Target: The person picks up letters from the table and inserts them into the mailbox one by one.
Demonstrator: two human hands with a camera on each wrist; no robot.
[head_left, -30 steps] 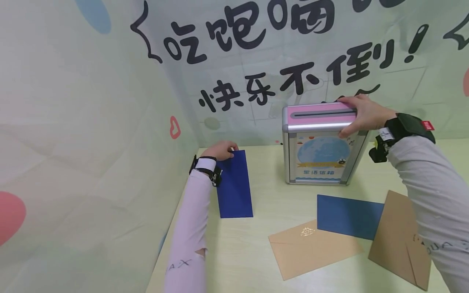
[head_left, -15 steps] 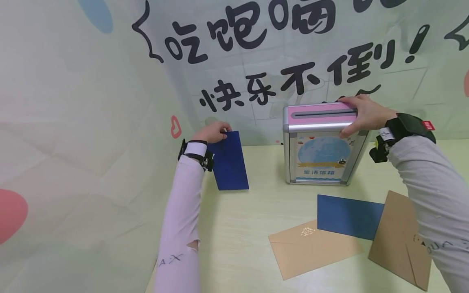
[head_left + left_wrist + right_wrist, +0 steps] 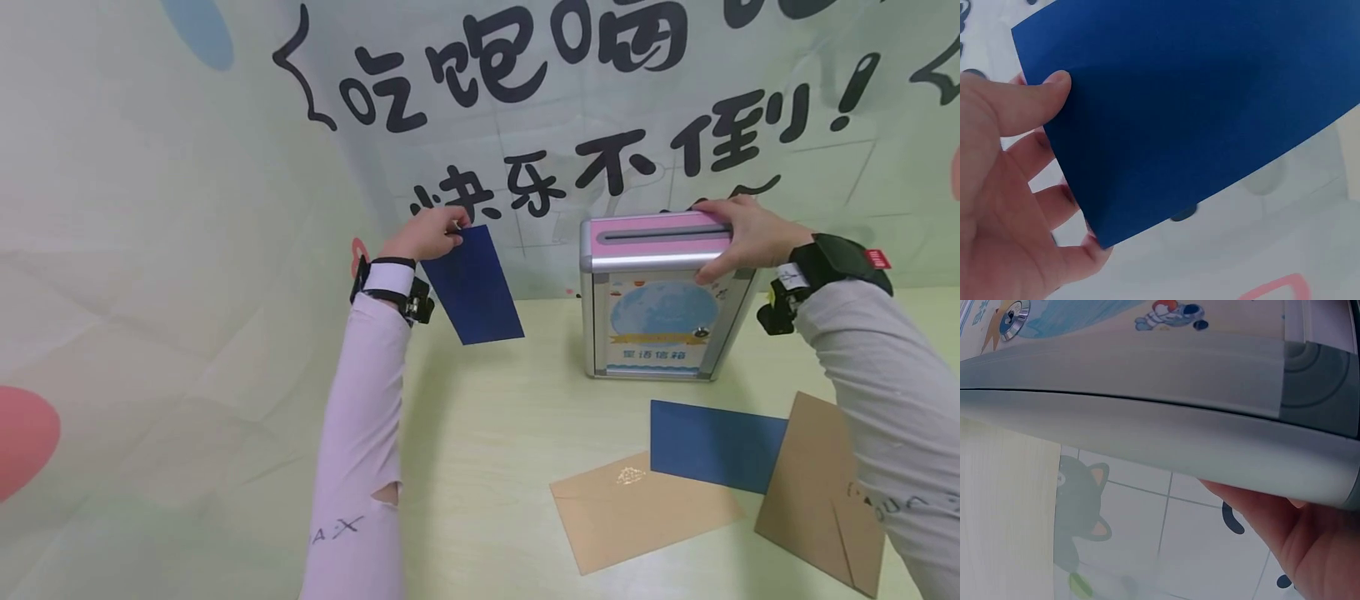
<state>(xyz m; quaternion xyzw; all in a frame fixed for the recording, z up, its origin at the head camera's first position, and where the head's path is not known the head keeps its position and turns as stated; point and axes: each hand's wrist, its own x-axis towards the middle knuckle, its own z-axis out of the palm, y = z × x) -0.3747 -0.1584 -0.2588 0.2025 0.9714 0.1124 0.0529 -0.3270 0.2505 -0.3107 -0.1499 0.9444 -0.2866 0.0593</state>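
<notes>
I can read 快乐不倒! on the wall (image 3: 558, 129), upper frame, and 信箱 on the label (image 3: 660, 355) of the pink-topped box (image 3: 663, 300), right of centre. The left hand (image 3: 424, 236), left of centre, pinches a tilted dark blue envelope (image 3: 480, 287) by its upper edge, thumb across its face. The right hand (image 3: 752, 235) grips the box's top right end, thumb down the front. 2 brown envelopes (image 3: 637, 523) and 1 slate-blue envelope (image 3: 716, 446) lie lower right

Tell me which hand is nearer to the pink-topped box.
Right. The right hand grips the top of the pink-topped box at its right end; the left hand is apart from it, off to its left, holding a dark blue envelope.
</notes>
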